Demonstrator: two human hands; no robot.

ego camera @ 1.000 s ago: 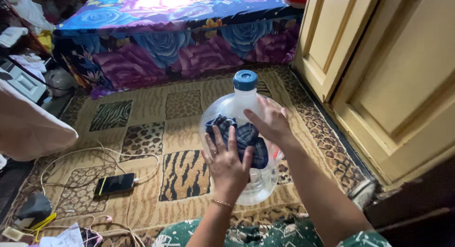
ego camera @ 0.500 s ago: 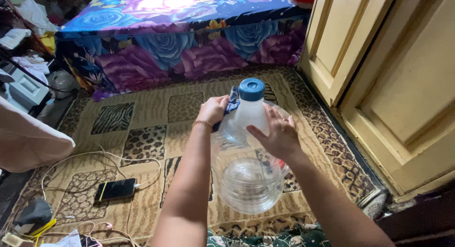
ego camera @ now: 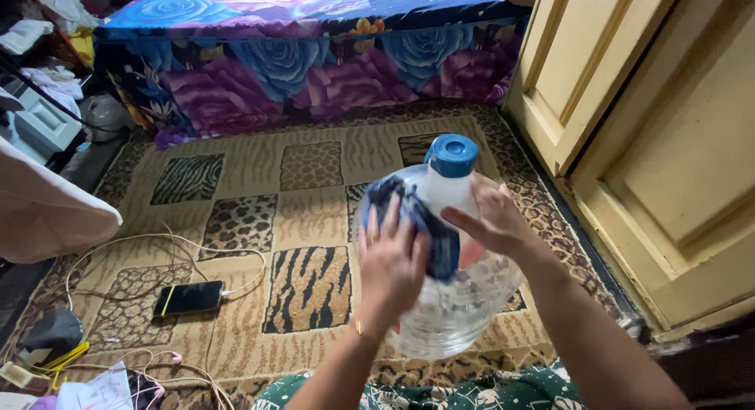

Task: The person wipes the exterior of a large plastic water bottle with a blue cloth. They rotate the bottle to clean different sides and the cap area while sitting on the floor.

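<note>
A large clear plastic water jug (ego camera: pixel 460 308) with a blue cap (ego camera: pixel 451 154) stands tilted on the patterned rug in front of me. My left hand (ego camera: pixel 391 267) presses a dark blue checked cloth (ego camera: pixel 429 221) flat against the jug's shoulder, fingers spread over the cloth. My right hand (ego camera: pixel 494 221) rests on the jug's upper right side near the neck and steadies it.
The animal-print rug (ego camera: pixel 236 221) lies underfoot. A black phone (ego camera: pixel 189 297) on a white cable (ego camera: pixel 141 249) lies at the left. A bed with a floral cover (ego camera: pixel 299 72) is behind. Yellow cabinet doors (ego camera: pixel 653 142) stand at the right. Clutter sits at the far left.
My left hand has come down from the jug's neck with the cloth, onto the jug's front shoulder. The jug has shifted slightly to the right.
</note>
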